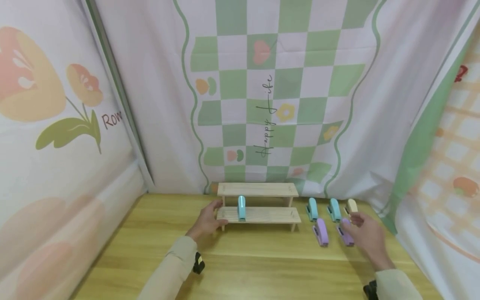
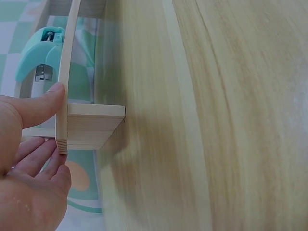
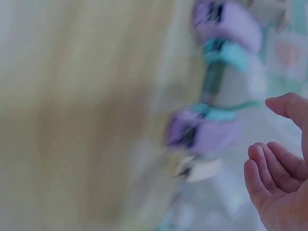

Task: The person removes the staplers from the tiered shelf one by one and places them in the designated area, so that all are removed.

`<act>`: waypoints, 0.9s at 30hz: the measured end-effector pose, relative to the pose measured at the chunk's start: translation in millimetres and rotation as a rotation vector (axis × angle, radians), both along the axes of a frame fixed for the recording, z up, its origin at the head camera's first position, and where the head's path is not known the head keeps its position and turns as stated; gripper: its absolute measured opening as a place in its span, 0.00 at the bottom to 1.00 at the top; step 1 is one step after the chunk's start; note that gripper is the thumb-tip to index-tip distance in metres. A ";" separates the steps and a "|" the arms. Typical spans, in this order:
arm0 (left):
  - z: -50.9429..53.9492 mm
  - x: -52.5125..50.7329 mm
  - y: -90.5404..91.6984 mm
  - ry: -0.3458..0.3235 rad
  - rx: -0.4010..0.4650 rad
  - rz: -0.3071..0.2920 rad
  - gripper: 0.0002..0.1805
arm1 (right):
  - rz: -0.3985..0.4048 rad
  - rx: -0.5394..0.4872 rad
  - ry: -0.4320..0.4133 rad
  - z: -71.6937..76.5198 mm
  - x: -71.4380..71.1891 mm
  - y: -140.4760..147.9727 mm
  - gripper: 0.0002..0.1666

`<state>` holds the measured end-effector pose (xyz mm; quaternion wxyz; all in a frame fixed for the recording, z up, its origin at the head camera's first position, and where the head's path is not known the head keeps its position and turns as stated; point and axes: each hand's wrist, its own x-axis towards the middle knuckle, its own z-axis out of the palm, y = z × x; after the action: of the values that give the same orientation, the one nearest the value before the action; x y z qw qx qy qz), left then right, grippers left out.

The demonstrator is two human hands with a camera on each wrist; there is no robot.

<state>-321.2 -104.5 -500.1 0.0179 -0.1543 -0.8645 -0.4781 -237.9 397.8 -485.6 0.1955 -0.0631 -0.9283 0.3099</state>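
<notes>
A two-tier wooden stand (image 1: 270, 214) sits near the back of the table, and one teal stapler (image 1: 241, 209) stands on its lower tier. My left hand (image 1: 205, 220) grips that tier's left end, thumb on the board and fingers beneath, as the left wrist view shows. To the right are two more teal staplers (image 1: 312, 209), a purple stapler (image 1: 321, 232), another purple stapler (image 1: 346, 238) and a cream stapler (image 1: 351, 206). Over these last two hovers my right hand (image 1: 369, 237), partly covering them. The right wrist view shows its fingers (image 3: 269, 171) loosely bent, holding nothing.
The wooden table (image 1: 247, 275) extends in front of the stand. Behind it hangs a green-and-white checked cloth (image 1: 258, 112), with printed curtains (image 1: 48, 175) along both sides. The stand's upper tier (image 1: 258, 190) is bare wood.
</notes>
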 end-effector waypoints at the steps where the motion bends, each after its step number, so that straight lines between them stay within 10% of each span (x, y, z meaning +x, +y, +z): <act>1: 0.1 0.1 0.2 0.003 -0.003 0.000 0.39 | 0.017 0.031 0.027 4.7 -0.7 -6.6 0.35; 12: 0.3 1.8 1.8 -0.002 0.000 0.003 0.39 | 0.242 -0.029 0.077 40.8 -24.2 -121.1 0.33; 27: 2.8 2.5 1.0 -0.002 -0.007 0.015 0.40 | 0.364 -0.273 0.027 34.0 -55.9 -244.5 0.31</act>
<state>-318.7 -103.5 -497.3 0.0200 -0.1475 -0.8674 -0.4749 -293.8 153.4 -451.6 0.1385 0.0838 -0.8712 0.4635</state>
